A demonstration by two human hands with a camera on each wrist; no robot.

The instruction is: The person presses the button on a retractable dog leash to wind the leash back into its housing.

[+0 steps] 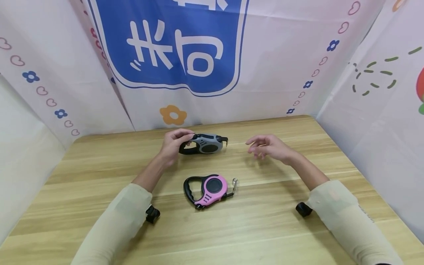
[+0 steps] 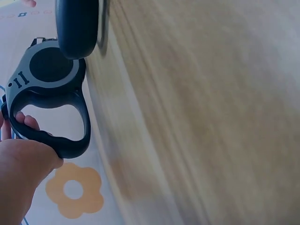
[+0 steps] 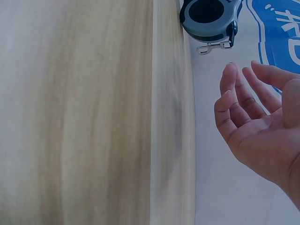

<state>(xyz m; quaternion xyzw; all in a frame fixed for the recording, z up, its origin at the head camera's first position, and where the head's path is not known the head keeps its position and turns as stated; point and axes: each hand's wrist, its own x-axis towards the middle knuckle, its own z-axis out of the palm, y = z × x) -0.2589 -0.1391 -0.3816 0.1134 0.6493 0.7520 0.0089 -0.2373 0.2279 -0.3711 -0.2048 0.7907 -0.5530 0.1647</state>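
My left hand (image 1: 172, 146) grips the black loop handle of a grey retractable dog leash (image 1: 209, 143), fingers through the loop and thumb by the top button. This leash stands on its edge near the back of the table; whether it touches the wood I cannot tell. Its metal clip (image 3: 214, 47) points toward my right hand (image 1: 269, 149), which hovers a little way off with loosely bent fingers and holds nothing. Nearer me, a pink retractable dog leash (image 1: 214, 189) with a black handle lies flat, its metal clip (image 1: 235, 183) on the right.
The wooden table (image 1: 265, 232) ends at the back against a white printed cloth (image 1: 265, 66). Another cloth wall (image 1: 374, 121) borders its right side. Black wrist-worn devices (image 1: 303, 209) sit below both sleeves. A dark rounded shape (image 2: 77, 28) fills the left wrist view's top.
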